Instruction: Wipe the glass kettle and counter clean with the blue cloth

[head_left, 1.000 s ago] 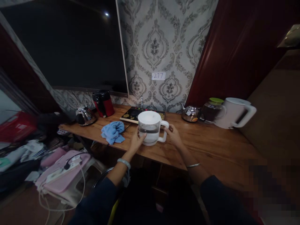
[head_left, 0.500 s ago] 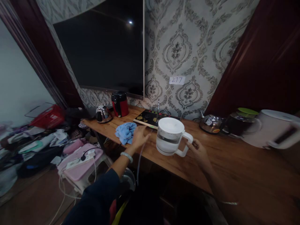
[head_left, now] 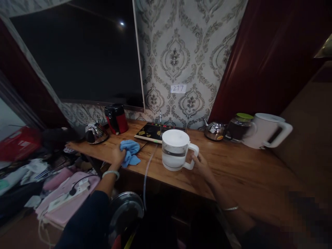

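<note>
Where the glass kettle [head_left: 174, 159] is: just beyond the right hand [head_left: 203, 166] and toward its left, upright; whether its base touches the wooden table [head_left: 233, 166] cannot be told.
Right hand on the kettle: fingers closed around the white handle [head_left: 196, 150].
Left hand [head_left: 118, 155] on the cloth: gripping the left side of the crumpled blue cloth [head_left: 132, 148], well apart from the kettle.
Step in hand: by the look of it, gathering the cloth with one hand while the other steadies the kettle.
Next move's demand: likely a level kettle, since it seems to hold liquid, and a fuller left-hand grip that keeps loose folds off the clear hose [head_left: 146, 173] between the hands.
Induction cooktop [head_left: 147, 132]: beyond and between the hands, a slim metal spout [head_left: 160, 119] rising near it.
Past the left hand: a steel kettle [head_left: 95, 133] and a red-and-black appliance [head_left: 116, 119].
Past the right hand: a steel teapot [head_left: 214, 131], a green-lidded glass pot [head_left: 236, 131] and a white pitcher [head_left: 259, 129].
Hard to see: left fingertips, hidden in folds; the cooktop's near right corner, behind the kettle; the liquid's depth; the pixelated lower right corner.
</note>
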Tool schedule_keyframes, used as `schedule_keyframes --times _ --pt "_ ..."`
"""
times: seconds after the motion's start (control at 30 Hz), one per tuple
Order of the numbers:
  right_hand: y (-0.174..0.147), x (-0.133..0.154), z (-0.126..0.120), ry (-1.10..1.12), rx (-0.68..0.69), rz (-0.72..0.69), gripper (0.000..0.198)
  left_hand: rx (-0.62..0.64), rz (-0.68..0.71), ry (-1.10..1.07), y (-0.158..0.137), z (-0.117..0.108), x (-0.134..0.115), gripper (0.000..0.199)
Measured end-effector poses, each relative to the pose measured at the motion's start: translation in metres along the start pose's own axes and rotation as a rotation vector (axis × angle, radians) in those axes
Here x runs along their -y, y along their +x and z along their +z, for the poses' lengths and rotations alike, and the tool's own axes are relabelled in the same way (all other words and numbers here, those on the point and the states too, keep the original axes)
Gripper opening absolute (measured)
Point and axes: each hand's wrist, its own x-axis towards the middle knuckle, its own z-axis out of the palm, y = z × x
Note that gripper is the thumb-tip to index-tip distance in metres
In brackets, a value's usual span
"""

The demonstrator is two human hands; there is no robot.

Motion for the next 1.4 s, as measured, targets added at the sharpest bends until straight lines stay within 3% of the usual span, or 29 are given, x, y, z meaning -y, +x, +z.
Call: schedule_keyframes --times 0.17,0.27,0.4,0.47,0.53,0.7,0.93,1.07,1.23,1.3,1.4 --pt "0.001 0.004 -0.004 0.023 0.037 -0.014 0.058 -0.164 0.158 -0.333 -0.011 -0.02 -0.021 0.023" --pt "0.004 0.015 -0.007 0.023 0.064 -0.096 0.054 -0.152 0.218 -0.405 -0.03 -0.021 -0.037 0.025" --pt "0.01 0.032 0.0 0.02 0.01 -0.231 0.048 -0.121 0.311 -0.635 -0.066 0.023 -0.07 0.045" --pt "0.011 0.037 0.006 0.012 -0.019 -0.227 0.047 0.032 0.326 -0.665 -0.084 0.053 -0.083 0.043" --pt "0.011 0.038 0.012 -0.003 -0.054 -0.218 0.048 0.051 0.314 -0.677 -0.101 0.077 -0.089 0.037" --pt "0.008 0.036 0.018 -0.028 -0.114 -0.268 0.047 -0.112 0.262 -0.613 -0.138 0.106 -0.076 0.037" --pt "0.009 0.034 0.021 -0.033 -0.149 -0.309 0.044 -0.113 0.297 -0.426 -0.196 0.138 -0.032 0.061" --pt "0.011 0.033 0.022 -0.032 -0.149 -0.315 0.044 -0.049 0.365 -0.365 -0.204 0.123 -0.033 0.056" --pt "0.012 0.032 0.022 -0.043 -0.144 -0.329 0.043 -0.259 0.591 -0.355 -0.177 0.076 -0.089 0.054" --pt "0.012 0.032 0.021 -0.03 -0.132 -0.331 0.044 -0.187 0.712 -0.268 -0.164 0.07 -0.112 0.055" --pt "0.013 0.033 0.022 0.003 -0.127 -0.324 0.043 0.003 0.803 -0.129 -0.152 0.08 -0.127 0.054"
